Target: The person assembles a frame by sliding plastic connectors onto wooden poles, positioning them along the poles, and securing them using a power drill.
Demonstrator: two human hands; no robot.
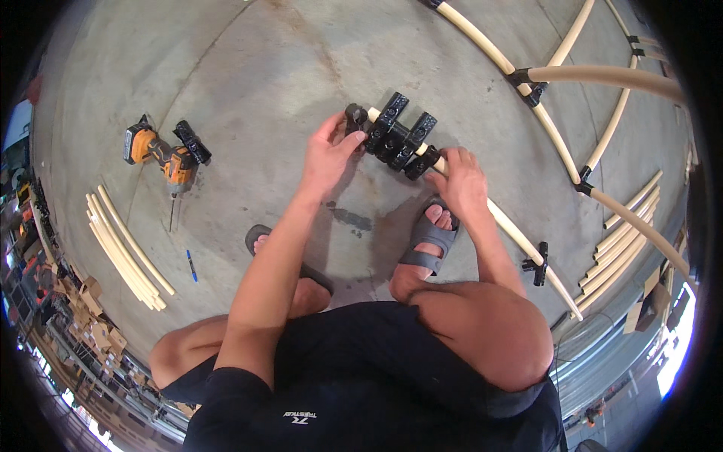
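A long cream pipe (512, 228) slants from in front of me down to the right, between my knees and past my right foot. Several black pipe joints (399, 142) are bunched on its far end. My left hand (329, 156) pinches one more black joint (355, 117) at the very tip of the pipe; whether it sits fully on the tip I cannot tell. Around the pipe, just below the bunched joints, my right hand (462, 181) is closed, its thumb beside the lowest joint. Farther down the pipe, a black branched joint (539, 264) lies against it.
To the left, an orange-black cordless drill (167, 157) with a long bit lies beside a black joint (192, 142). Loose cream pipes (124, 252) and a blue pen (192, 265) are nearer. At right stand a joined pipe frame (553, 135) and another pipe pile (621, 252).
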